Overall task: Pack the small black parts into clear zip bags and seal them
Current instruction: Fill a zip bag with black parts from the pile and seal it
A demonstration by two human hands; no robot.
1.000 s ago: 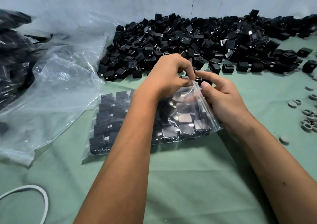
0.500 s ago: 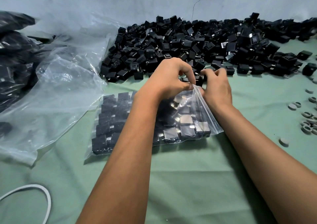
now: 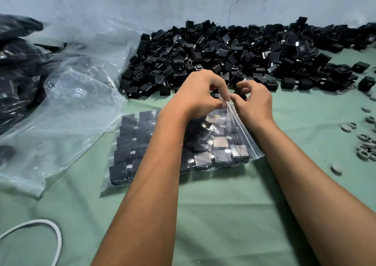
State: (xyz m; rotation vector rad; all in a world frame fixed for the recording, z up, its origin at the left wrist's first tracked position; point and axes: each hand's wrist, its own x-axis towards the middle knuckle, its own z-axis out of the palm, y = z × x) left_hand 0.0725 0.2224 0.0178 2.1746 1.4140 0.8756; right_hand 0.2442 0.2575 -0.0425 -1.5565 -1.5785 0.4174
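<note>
Zip bag (image 3: 227,143) mouth pinched by left hand (image 3: 198,94) and right hand (image 3: 255,101).

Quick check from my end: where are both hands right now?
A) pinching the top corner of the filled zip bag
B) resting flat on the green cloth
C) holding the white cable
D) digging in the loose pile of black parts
A: the left hand and right hand meet at the raised corner of the filled zip bag, fingertips pinching its edge.
</note>
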